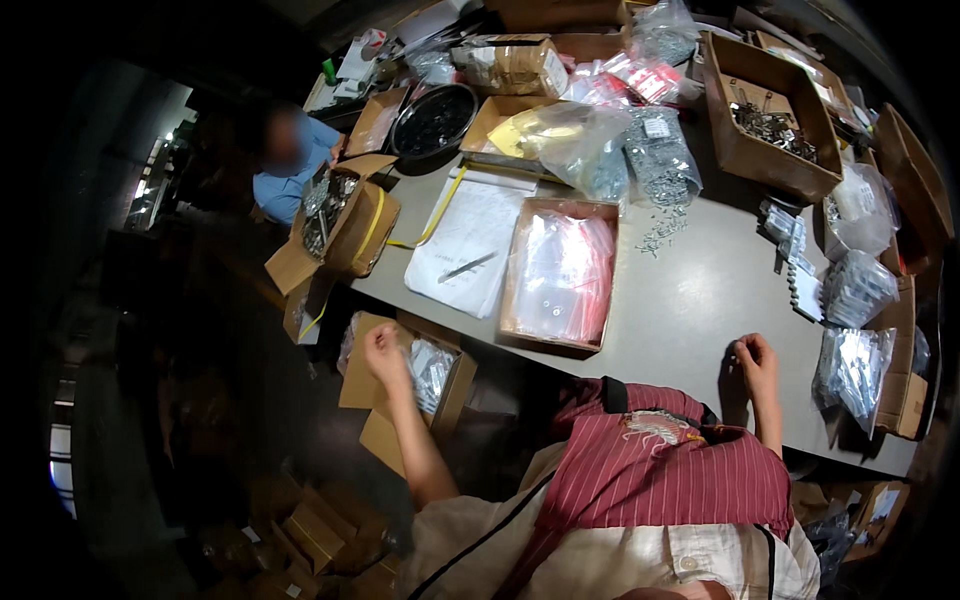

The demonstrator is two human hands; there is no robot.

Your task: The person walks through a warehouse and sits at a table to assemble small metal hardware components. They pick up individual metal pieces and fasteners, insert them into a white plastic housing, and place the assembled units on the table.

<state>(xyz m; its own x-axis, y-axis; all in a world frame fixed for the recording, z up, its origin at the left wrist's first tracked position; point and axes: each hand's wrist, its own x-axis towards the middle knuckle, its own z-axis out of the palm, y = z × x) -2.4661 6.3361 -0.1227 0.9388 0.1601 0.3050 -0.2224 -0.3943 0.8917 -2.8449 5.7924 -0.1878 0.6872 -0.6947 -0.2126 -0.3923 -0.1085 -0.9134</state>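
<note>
My left hand [386,354] is raised beside the table's front edge, above an open cardboard box [459,392]. Inside that box lie clear bags of metal parts [431,373]. The left fingers are curled together; whatever they may hold is too small to tell. Over the right part of the grey tabletop [680,320] is my right hand [758,361], its fingertips pinched and their contents hidden. Between the hands, a shallow cardboard box [511,320] holds a stack of clear plastic bags [560,270] with red edges. Two small rings rest on the top bag.
A pen [468,267] lies on papers [440,240]. Loose screws [662,230] spill from a clear bag [662,165]. Boxes of metal parts [770,120], a black bowl [433,125] and bagged parts [857,365] line the edges. Another person [290,160] sits at the far left.
</note>
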